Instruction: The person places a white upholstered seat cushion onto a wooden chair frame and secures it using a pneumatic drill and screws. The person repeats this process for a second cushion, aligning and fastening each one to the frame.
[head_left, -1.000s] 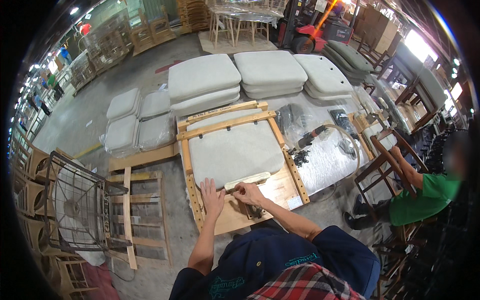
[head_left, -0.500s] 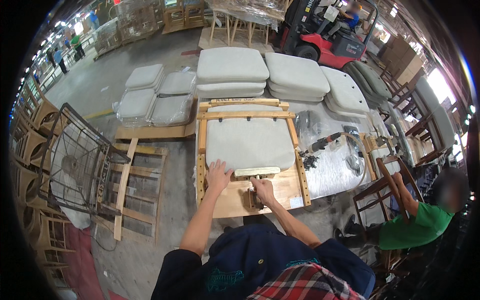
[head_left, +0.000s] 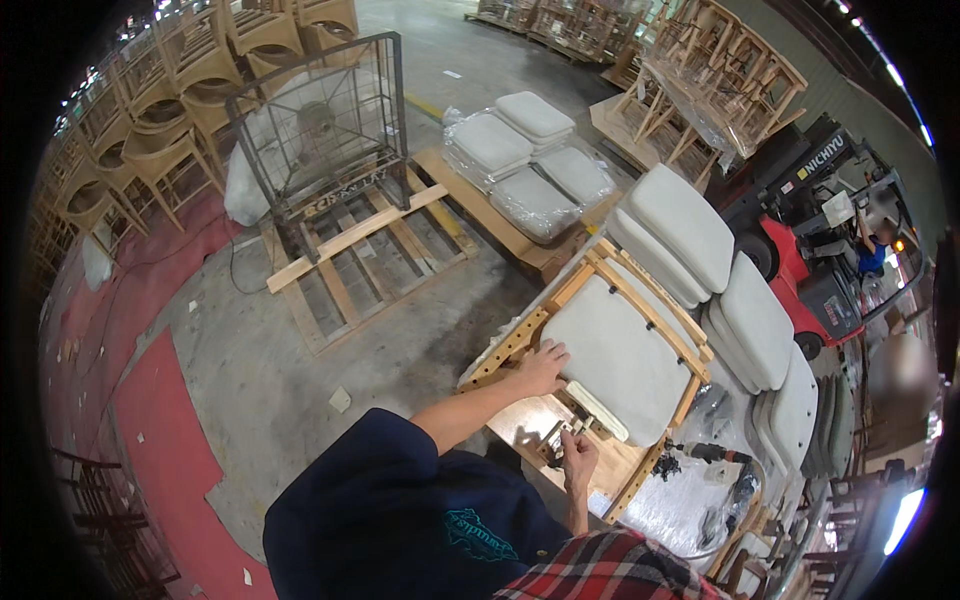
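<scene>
A pale grey seat cushion [head_left: 625, 345] lies inside a wooden frame jig [head_left: 520, 340] on the table. My left hand [head_left: 543, 368] rests on the cushion's near left corner, its fingers spread. At the near edge a cream padded bar [head_left: 597, 411] presses against the cushion. My right hand [head_left: 579, 456] is closed round the handle of a clamp [head_left: 556, 436] behind that bar. The fingers partly hide the handle.
Stacked cushions [head_left: 682, 225] stand beyond the jig, with a power drill [head_left: 712, 453] to its right. Wrapped cushions [head_left: 535, 200] sit farther left. A caged fan [head_left: 320, 130] stands by a wooden pallet [head_left: 375, 260]. A red forklift [head_left: 800, 290] with a person is at far right.
The view has swung left and tilted, so the table now appears turned and farther right. Both hands keep their places, the left on the cushion and the right at the clamp.
</scene>
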